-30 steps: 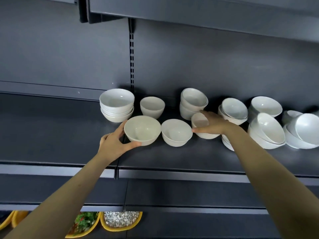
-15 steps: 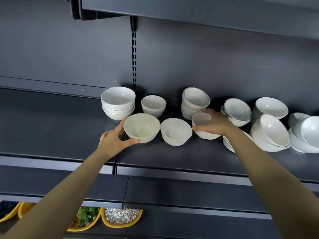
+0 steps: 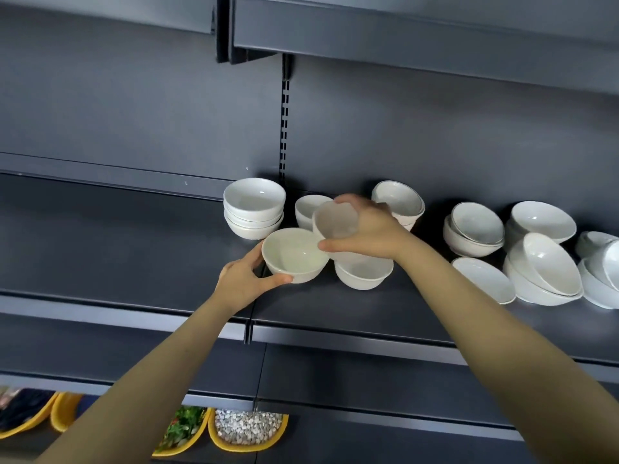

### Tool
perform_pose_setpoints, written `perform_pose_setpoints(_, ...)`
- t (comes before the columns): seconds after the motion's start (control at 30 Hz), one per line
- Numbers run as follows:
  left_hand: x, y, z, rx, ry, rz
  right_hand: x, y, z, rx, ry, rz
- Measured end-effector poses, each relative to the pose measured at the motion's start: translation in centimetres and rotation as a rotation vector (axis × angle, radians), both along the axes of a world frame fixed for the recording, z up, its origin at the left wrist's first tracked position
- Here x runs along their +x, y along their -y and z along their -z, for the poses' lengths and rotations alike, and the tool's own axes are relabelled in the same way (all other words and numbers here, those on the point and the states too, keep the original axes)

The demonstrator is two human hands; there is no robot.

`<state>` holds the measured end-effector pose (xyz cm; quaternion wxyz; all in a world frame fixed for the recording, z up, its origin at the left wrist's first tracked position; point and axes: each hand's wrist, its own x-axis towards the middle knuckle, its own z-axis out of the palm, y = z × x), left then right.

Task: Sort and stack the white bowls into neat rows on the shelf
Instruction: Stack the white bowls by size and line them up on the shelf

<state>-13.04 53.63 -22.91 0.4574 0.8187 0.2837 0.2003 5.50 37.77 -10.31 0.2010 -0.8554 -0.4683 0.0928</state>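
**Holding bowls at the dark shelf (image 3: 117, 249)**

The left hand (image 3: 248, 279) grips the front-left bowl (image 3: 294, 254), thumb along its near wall and fingers curled round its left side. This bowl stands upright on the shelf near the front edge. The right hand (image 3: 371, 229) grasps the raised bowl (image 3: 336, 220) by its rim and holds it tilted, mouth toward the camera, above the middle bowl (image 3: 363, 272). The middle bowl sits on the shelf just beside the front-left bowl.

At the back left is a stack of three bowls (image 3: 254, 209). A small single bowl (image 3: 306, 205) stands beside it, partly hidden by the raised bowl. A tilted stack (image 3: 400, 200) leans behind the right hand. Farther right, a nested pair (image 3: 475, 229) stands behind a shallow dish (image 3: 482, 279).
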Motion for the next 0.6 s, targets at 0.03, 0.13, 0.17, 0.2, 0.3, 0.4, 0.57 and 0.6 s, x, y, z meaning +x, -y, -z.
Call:
perform_pose_setpoints(0.03,-0.1,0.0,0.0,-0.007,0.005,-0.006,-0.8,-1.0,0.3,0.008,-0.002,-0.027)
perform_pose_setpoints(0.13,-0.4,-0.1,0.1,-0.021,0.028,0.004,-2.5,-3.3,0.9,0.009,0.017,-0.073)
perform_pose_setpoints(0.17,-0.5,-0.2,0.1,-0.014,0.039,0.008,-2.9,-3.9,1.0,-0.001,0.032,-0.084)
perform_pose_setpoints(0.2,-0.5,-0.2,0.1,-0.002,0.047,0.010,-3.2,-4.4,1.1,-0.010,0.042,-0.095)
perform_pose_setpoints(0.3,-0.5,-0.4,0.1,0.063,0.034,0.018,-4.0,-5.6,1.2,-0.034,0.013,-0.100)
perform_pose_setpoints(0.4,-0.5,-0.7,0.3,0.117,0.021,0.002,-4.4,-6.3,1.7,-0.058,-0.002,-0.089)
perform_pose_setpoints(0.57,-0.6,-0.8,0.4,0.089,0.050,-0.028,-5.1,-6.7,2.2,-0.076,0.002,-0.067)
perform_pose_setpoints(0.6,-0.6,-0.8,0.4,0.081,0.052,-0.032,-5.3,-6.7,2.3,-0.080,0.005,-0.066)
